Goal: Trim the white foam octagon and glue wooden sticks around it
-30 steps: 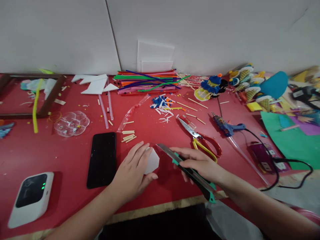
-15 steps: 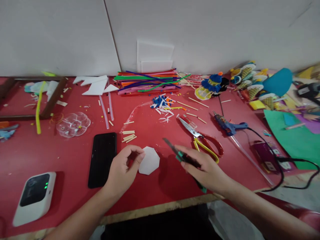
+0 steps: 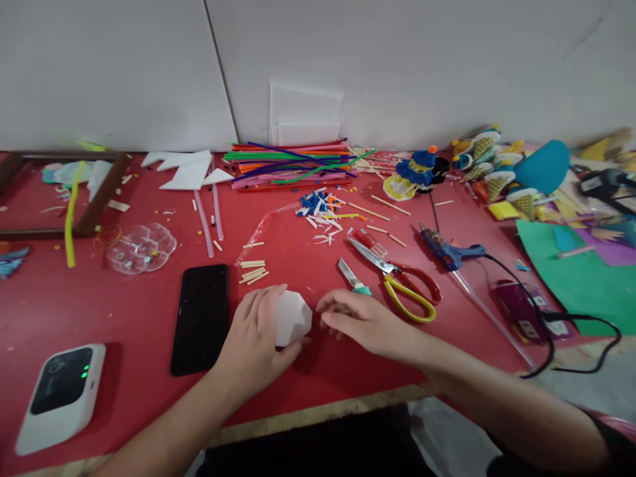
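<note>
A: Grips?
B: Left grip (image 3: pixel 256 338) spread over the white polygon (image 3: pixel 294 319); can't tell if it's clasping. Right grip (image 3: pixel 372 324) released, nothing in it, just beside.
A: Polygon?
B: Plain, straight-edged, partly shadowed, between both grips over red counter (image 3: pixel 338 374).
A: Counts?
B: One polygon, one cutter (image 3: pixel 350 273), one scissors (image 3: pixel 411 297), one blue glue gun (image 3: pixel 450 252), one phone (image 3: pixel 200 320).

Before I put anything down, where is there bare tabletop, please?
Mostly bare red tabletop lies between the white rounded device and black rectangular phone, with a smaller patch left of the long clear stick. Clutter surrounds the colourful stick bundle.
</note>
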A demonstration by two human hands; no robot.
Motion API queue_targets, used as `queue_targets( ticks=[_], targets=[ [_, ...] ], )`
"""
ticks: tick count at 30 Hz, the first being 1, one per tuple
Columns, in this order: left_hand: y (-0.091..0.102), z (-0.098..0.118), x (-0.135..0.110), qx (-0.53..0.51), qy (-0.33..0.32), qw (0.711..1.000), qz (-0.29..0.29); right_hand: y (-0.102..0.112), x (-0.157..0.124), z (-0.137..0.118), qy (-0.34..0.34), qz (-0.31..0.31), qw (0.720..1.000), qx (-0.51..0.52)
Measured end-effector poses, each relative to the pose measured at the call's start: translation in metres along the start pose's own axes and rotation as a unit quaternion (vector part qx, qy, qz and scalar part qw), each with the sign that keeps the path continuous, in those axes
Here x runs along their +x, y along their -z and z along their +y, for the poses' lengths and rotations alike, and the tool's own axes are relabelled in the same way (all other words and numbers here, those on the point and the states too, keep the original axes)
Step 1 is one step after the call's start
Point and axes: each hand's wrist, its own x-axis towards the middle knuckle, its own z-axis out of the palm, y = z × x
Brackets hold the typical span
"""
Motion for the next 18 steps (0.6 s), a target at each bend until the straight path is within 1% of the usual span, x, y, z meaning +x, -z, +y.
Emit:
queue_targets(
  ticks=[2, 3, 4, 6, 7, 8, 9, 10, 11, 12, 13, 15, 16, 17, 18],
  targets=[
    [0.004, 0.001, 0.002, -0.004, 0.008, 0.999, 0.032, 0.004, 0.023, -0.003, -0.070, -0.071, 0.994, 0.041],
    [0.006, 0.002, 0.004, -0.005, 0.011, 0.999, 0.049, 0.006, 0.035, -0.005, -0.084, -0.091, 0.990, 0.059],
    [0.007, 0.002, 0.005, -0.004, 0.015, 0.998, 0.062, 0.010, 0.047, -0.006, -0.069, -0.091, 0.991, 0.074],
    [0.010, 0.002, 0.006, 0.001, 0.025, 0.997, 0.074, 0.018, 0.067, -0.009, -0.005, -0.015, 0.996, 0.085],
    [0.010, 0.001, 0.006, 0.002, 0.028, 0.997, 0.075, 0.022, 0.075, -0.010, 0.023, 0.035, 0.995, 0.088],
    [0.011, 0.000, 0.006, 0.003, 0.030, 0.997, 0.075, 0.026, 0.080, -0.012, 0.061, 0.100, 0.989, 0.086],
    [0.011, -0.001, 0.006, 0.003, 0.032, 0.997, 0.076, 0.029, 0.083, -0.014, 0.110, 0.168, 0.976, 0.080],
    [0.011, -0.002, 0.006, 0.002, 0.030, 0.996, 0.080, 0.031, 0.084, -0.015, 0.159, 0.220, 0.960, 0.072],
    [0.011, -0.003, 0.006, 0.002, 0.027, 0.996, 0.084, 0.032, 0.084, -0.016, 0.201, 0.245, 0.946, 0.067],
    [0.012, -0.003, 0.006, 0.001, 0.023, 0.996, 0.087, 0.031, 0.083, -0.017, 0.226, 0.234, 0.943, 0.069],
    [0.012, -0.004, 0.006, 0.000, 0.020, 0.996, 0.088, 0.029, 0.081, -0.017, 0.226, 0.188, 0.953, 0.075],
    [0.012, -0.003, 0.005, -0.002, 0.015, 0.996, 0.086, 0.021, 0.080, -0.013, 0.176, 0.062, 0.979, 0.087],
    [0.012, -0.003, 0.005, -0.003, 0.012, 0.997, 0.082, 0.017, 0.082, -0.011, 0.153, 0.023, 0.984, 0.083],
    [0.011, -0.002, 0.005, -0.004, 0.007, 0.997, 0.077, 0.014, 0.084, -0.008, 0.140, 0.011, 0.987, 0.072],
    [0.011, -0.001, 0.005, -0.005, 0.001, 0.998, 0.070, 0.012, 0.088, -0.006, 0.138, 0.025, 0.989, 0.056]
  ],
)
